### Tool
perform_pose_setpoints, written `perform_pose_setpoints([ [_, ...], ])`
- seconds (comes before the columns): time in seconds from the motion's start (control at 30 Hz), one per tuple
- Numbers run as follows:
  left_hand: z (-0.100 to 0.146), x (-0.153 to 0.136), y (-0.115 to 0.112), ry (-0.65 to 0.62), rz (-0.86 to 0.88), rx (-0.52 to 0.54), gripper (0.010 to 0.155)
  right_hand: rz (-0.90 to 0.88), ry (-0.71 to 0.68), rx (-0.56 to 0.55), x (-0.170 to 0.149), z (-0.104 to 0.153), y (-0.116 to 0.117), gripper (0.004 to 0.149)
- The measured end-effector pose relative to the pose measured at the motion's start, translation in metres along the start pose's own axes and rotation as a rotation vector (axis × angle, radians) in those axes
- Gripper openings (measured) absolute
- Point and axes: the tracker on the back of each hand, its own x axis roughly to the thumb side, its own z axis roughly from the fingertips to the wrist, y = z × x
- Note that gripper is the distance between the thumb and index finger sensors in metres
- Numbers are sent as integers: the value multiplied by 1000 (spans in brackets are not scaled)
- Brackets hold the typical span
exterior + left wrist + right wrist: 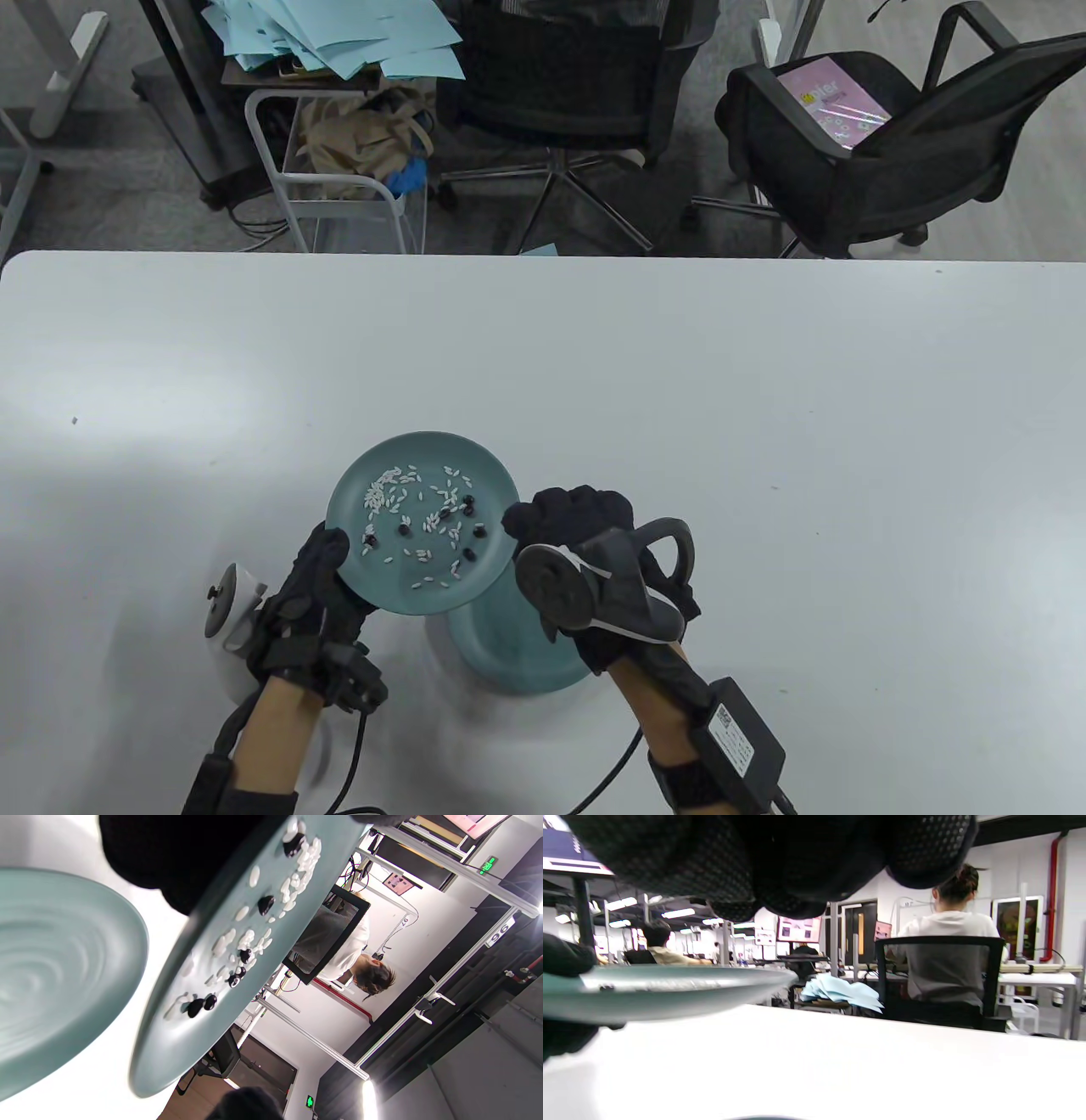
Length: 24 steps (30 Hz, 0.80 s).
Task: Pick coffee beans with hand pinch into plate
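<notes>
My left hand (333, 548) grips the left rim of a teal plate (488, 586) and holds it tilted above the table, thumb on top. The plate carries scattered white rice grains (386, 492) and several dark coffee beans (469, 553). In the left wrist view the held plate (169, 1043) and its beans (266, 904) show close up. A second teal plate (509, 666) lies on the table below it and also shows in the left wrist view (51, 976). My right hand (530, 518) is at the held plate's right rim, fingers bunched together (780, 866). Whether they pinch a bean is hidden.
The white table (764, 424) stretches far and right of the plates. Beyond its far edge stand two black office chairs (857, 161) and a white wire cart (339, 187). Cables run from both wrists at the table's near edge.
</notes>
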Motion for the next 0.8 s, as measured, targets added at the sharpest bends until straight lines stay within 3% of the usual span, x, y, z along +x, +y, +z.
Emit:
perform_pose_setpoints([
  [0.37, 1, 2, 1, 0, 9, 9, 59, 34, 64, 232, -13, -6, 49, 39],
  [0.8, 1, 2, 1, 5, 15, 7, 59, 55, 72, 365, -12, -9, 72, 39],
])
